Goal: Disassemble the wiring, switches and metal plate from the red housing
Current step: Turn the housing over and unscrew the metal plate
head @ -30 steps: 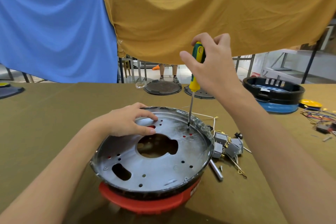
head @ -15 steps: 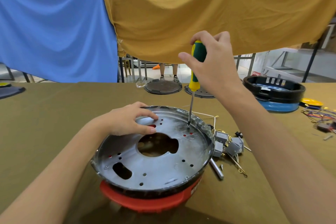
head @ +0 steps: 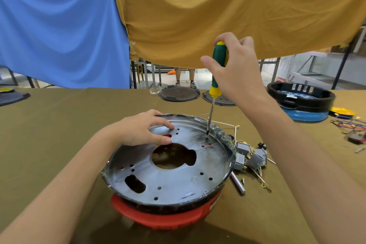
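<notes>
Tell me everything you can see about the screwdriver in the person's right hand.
The screwdriver has a thick green handle with yellow bands at top and bottom and a thin bright metal shaft. It stands nearly upright, leaning slightly. The right hand grips the handle, fingers curled round it from behind. Its tip rests on the far right part of the metal plate, at what looks like a screw, though that is too small to confirm.

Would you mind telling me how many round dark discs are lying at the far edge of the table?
2. One dark disc lies at the far table edge, behind the metal plate; the second disc sits just right of it, partly hidden behind the screwdriver and right hand.
</notes>
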`<action>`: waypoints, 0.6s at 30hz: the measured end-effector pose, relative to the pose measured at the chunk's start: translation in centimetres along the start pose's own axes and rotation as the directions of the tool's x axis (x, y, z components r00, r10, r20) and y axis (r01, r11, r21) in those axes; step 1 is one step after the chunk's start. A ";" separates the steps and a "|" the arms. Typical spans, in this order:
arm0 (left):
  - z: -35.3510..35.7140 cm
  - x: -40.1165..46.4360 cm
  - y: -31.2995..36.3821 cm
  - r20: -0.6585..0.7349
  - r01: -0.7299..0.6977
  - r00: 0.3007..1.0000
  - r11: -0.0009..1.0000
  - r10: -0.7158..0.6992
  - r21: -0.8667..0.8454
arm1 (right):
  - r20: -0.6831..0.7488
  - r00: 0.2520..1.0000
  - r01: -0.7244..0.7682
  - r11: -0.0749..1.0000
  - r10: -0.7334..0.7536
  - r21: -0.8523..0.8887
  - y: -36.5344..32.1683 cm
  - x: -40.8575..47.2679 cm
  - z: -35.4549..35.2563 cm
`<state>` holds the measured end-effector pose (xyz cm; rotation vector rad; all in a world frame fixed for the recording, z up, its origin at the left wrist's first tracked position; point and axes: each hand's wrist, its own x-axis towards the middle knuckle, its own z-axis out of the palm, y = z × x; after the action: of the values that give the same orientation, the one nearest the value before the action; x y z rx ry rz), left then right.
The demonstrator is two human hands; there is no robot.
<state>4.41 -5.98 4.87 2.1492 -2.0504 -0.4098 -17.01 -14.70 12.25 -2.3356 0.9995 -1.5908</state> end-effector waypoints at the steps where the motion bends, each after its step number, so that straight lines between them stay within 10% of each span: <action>1: 0.0 0.0 0.0 0.001 0.002 1.000 1.000 -0.002 0.000 | -0.007 1.000 -0.003 1.000 0.003 -0.011 0.1 0.1 0.0; 18: -0.1 -0.2 0.4 -0.004 0.014 1.000 1.000 -0.014 0.001 | -0.048 0.998 -0.026 0.999 0.028 0.043 -0.3 0.4 -0.4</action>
<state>4.08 -5.76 5.10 2.1646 -2.0347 -0.4064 -17.19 -14.62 12.88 -2.2569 0.9931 -1.6496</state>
